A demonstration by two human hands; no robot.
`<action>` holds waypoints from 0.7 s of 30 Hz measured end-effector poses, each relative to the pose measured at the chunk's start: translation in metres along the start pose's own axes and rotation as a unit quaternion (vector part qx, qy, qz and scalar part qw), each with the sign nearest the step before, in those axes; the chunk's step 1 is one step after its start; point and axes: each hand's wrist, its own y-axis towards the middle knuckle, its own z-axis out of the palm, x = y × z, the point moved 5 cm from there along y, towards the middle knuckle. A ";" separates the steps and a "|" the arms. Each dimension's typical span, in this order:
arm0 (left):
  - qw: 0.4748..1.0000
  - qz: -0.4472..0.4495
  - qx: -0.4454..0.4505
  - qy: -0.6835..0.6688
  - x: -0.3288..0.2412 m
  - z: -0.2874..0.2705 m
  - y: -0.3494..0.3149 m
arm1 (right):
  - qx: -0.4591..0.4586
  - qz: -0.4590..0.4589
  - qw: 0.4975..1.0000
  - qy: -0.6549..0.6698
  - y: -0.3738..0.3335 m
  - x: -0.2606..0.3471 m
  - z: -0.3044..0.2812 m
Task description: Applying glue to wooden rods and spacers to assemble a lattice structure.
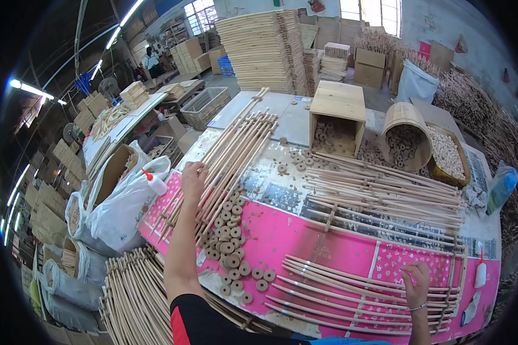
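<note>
My left hand (194, 175) reaches to the far left, its fingers curled at the edge of a pile of long wooden rods (242, 144). Whether a rod is between those fingers is hidden. At the near right my right hand (415, 283), with a bracelet at the wrist, hovers over a row of wooden rods (351, 290) laid side by side. Its thumb and fingers are pinched together; anything in them is too small to make out. Round wooden discs with centre holes (231, 244) lie loose between the two groups of rods.
More rods (385, 195) lie across the table's right half. Behind them stand a wooden box (338, 95) and a tipped wooden bucket (406, 118) of discs, beside a basket of pale beads (446, 152). Glue bottles (154, 183) (480, 273) are at both sides. Stacked rods (135, 299) fill the near left.
</note>
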 end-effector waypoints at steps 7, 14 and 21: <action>0.993 -0.059 0.032 0.093 0.070 0.077 0.033 | 0.031 0.036 0.999 -0.019 0.014 -0.014 0.024; 0.990 -0.071 0.053 0.110 0.090 0.114 0.044 | 0.050 0.054 0.997 -0.031 0.027 -0.024 0.039; 0.985 -0.049 0.074 0.151 0.086 0.113 0.042 | 0.052 0.051 0.997 -0.026 0.031 -0.026 0.041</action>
